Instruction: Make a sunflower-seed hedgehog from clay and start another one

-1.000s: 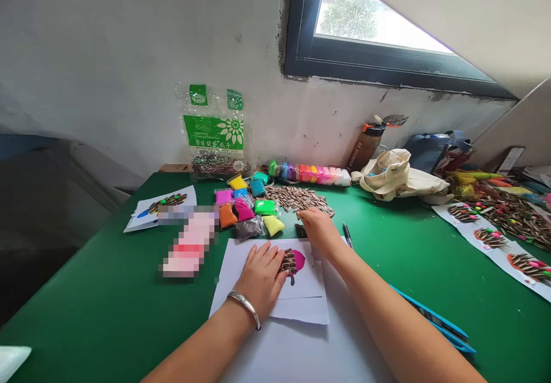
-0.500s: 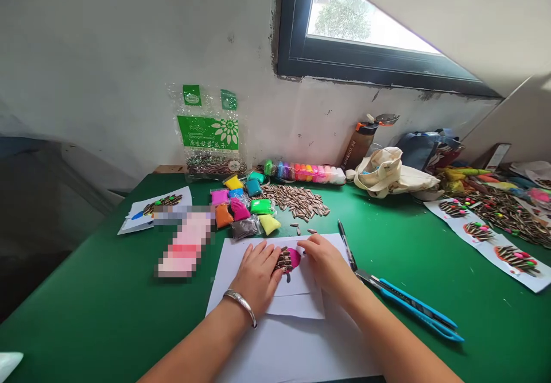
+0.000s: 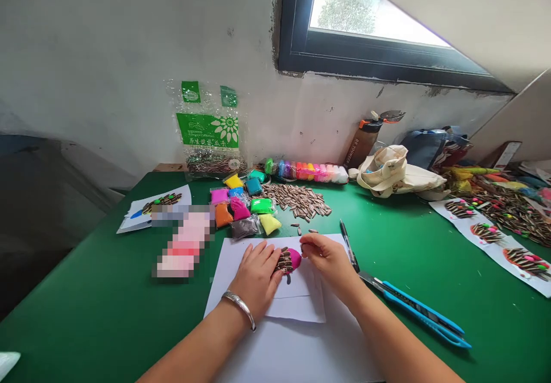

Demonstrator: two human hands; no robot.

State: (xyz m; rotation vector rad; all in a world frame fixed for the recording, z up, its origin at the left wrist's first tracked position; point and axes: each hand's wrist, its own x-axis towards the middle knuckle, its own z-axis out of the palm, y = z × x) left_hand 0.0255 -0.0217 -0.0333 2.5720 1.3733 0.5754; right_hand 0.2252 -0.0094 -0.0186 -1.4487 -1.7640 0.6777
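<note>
On white paper (image 3: 301, 308) lies a hedgehog-like figure: a magenta clay body (image 3: 295, 259) with rows of striped sunflower seeds (image 3: 284, 261) on its left part and a small grey piece (image 3: 288, 279) under it. My left hand (image 3: 257, 274), a silver bracelet on its wrist, rests flat with fingers stretched over the paper, and its fingers cover the figure's left side. By the clay's pointed right end, my right hand (image 3: 323, 256) has thumb and forefinger pinched together. Whatever may be between those fingertips is too small to make out.
Behind the paper are coloured clay packets (image 3: 240, 209), a seed heap (image 3: 301, 200) and a seed bag (image 3: 210, 136). To the right lie a pen (image 3: 348, 244) and a blue utility knife (image 3: 424, 311). Finished seed pictures (image 3: 486, 232) sit at far right, a cloth bag (image 3: 390, 170) at the back.
My right hand has shifted slightly, its fingers now curled tighter beside the clay's tip, which shows more fully. My left hand stays in place. The view has turned a little.
</note>
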